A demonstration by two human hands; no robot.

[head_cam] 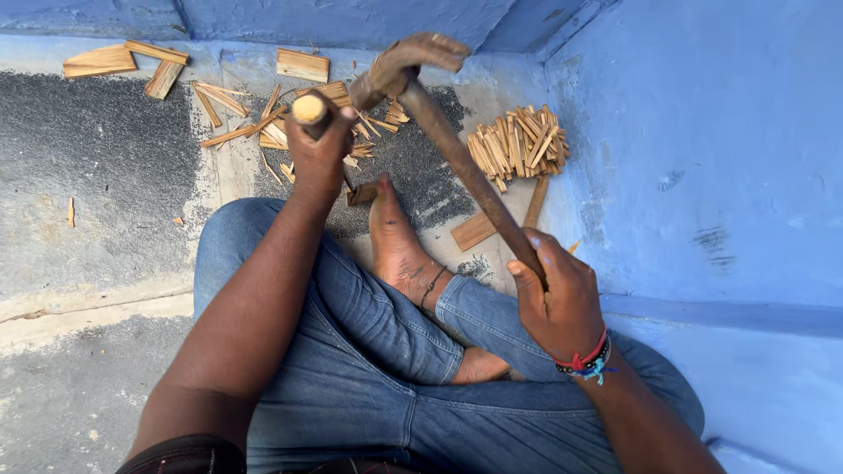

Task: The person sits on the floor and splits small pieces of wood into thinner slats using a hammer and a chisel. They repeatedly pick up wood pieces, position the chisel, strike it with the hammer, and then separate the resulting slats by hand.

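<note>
I sit cross-legged on the grey floor (97, 193). My right hand (558, 298), fingers clamped, grips the hatchet (457, 154), its handle slanting up-left toward the wooden stick (309, 111) clamped upright in my left hand (318, 154), splinters (518, 140) beyond.

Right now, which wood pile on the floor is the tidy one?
The bundle of cut sticks by the blue wall: short, even, stacked together. The splinters beyond the left hand lie loose.
</note>
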